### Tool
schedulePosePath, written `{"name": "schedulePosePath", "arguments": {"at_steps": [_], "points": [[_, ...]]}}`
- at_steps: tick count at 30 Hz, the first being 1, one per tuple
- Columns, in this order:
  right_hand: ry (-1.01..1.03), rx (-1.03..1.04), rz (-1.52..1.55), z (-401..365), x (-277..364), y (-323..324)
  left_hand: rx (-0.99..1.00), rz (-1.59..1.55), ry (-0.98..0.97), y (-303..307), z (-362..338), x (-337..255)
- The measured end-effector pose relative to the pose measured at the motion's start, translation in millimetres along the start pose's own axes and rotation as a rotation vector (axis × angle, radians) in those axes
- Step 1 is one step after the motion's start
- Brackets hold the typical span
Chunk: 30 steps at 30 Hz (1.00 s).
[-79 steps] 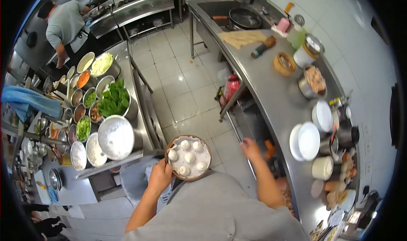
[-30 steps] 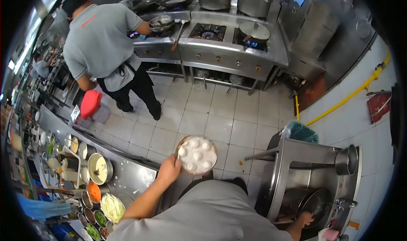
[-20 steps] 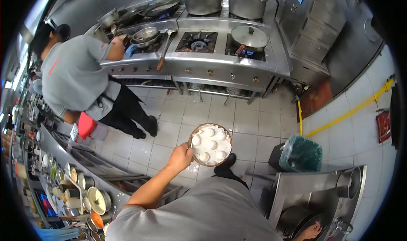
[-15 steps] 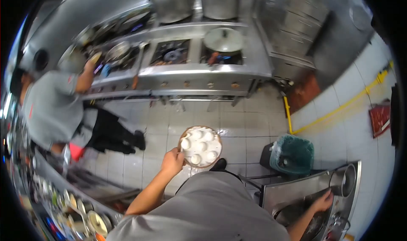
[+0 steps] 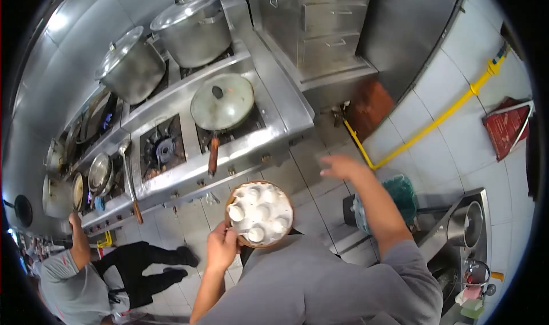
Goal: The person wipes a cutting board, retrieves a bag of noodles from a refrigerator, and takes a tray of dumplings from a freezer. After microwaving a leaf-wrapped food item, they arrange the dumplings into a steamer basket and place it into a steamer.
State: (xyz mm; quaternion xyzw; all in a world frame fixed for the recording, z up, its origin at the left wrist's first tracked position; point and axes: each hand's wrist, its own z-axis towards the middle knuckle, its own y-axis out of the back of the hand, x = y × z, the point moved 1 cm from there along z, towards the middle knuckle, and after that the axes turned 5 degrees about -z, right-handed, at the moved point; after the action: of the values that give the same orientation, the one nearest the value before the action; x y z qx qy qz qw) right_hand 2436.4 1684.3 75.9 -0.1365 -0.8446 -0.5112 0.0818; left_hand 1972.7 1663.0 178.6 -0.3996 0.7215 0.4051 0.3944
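A round brown-rimmed dish holds several white rounded lumps on a white layer. My left hand grips its lower left edge, thumb on the rim, in front of my body. My right hand is stretched out to the right of the dish, above the floor, with fingers apart and nothing held. Beyond the dish is the stove, where a lidded pan with a wooden handle sits on a burner.
Two large lidded pots stand at the stove's back. A co-worker stands at the lower left, one hand at a pan. A lined bin and a sink counter with a metal pot are at the right. A yellow pipe runs along the wall.
My right hand has left the metal pot by the sink and reached forward. My left hand still holds the dish. The view has turned and come closer to the stove.
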Motion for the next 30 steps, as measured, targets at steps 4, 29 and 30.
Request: {"name": "schedulePosePath", "arguments": {"at_steps": [4,29,30], "points": [[-0.094,0.035,-0.060,42.7,18.0,-34.4,0.040,0.028,-0.054,-7.0,84.3,-36.5],[-0.100,-0.892,-0.361,352.1,-274.8,313.1,-0.362,-0.107,0.059,-170.6,208.2,-143.4],[-0.016,-0.923,-0.347,353.8,-281.5,307.4,-0.365,-0.093,0.063,-178.9,210.8,-147.9]]}}
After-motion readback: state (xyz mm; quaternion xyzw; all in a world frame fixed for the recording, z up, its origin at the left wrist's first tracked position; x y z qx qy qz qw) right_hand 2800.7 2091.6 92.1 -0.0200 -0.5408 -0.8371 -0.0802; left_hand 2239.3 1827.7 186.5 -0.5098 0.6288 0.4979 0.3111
